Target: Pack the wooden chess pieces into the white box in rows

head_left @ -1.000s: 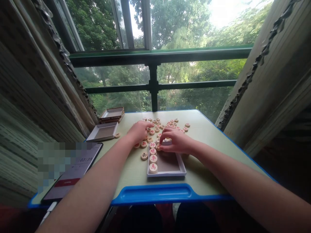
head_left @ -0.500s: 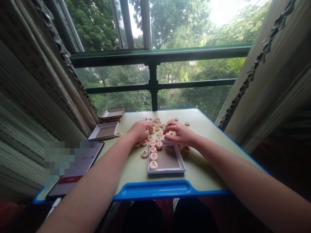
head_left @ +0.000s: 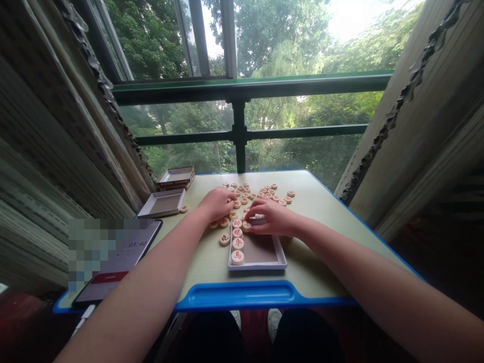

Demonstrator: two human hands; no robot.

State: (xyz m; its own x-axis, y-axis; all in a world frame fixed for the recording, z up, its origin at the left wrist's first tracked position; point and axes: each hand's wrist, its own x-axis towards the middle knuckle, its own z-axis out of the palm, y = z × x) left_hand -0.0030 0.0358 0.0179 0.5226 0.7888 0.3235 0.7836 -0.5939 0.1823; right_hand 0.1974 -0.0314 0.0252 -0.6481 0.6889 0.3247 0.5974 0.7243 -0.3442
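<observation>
Several round wooden xiangqi pieces with red or black characters lie loose on the table. A shallow white box [head_left: 285, 258] holds a left-hand column of red-marked pieces, with one more xiangqi piece [head_left: 246, 225] at the top of a second column. My right hand [head_left: 266, 217] reaches over the box's far rim, its fingertips closed at that second-column piece. Among the loose pieces, my left hand [head_left: 217, 202] has its fingers curled beside a red-marked piece [head_left: 237, 204]. What lies under those fingers is hidden.
A black-marked piece [head_left: 224, 239] lies left of the box. An open box lid [head_left: 145, 207] and a stacked brown box [head_left: 176, 176] stand at the far left. A phone [head_left: 121, 267] with a cable lies at the left edge. The table's blue tray [head_left: 240, 295] is in front.
My right hand has moved down and left from the loose pieces onto the box's top row, and its fingers have closed together. My left hand stays almost in place, its fingers more curled.
</observation>
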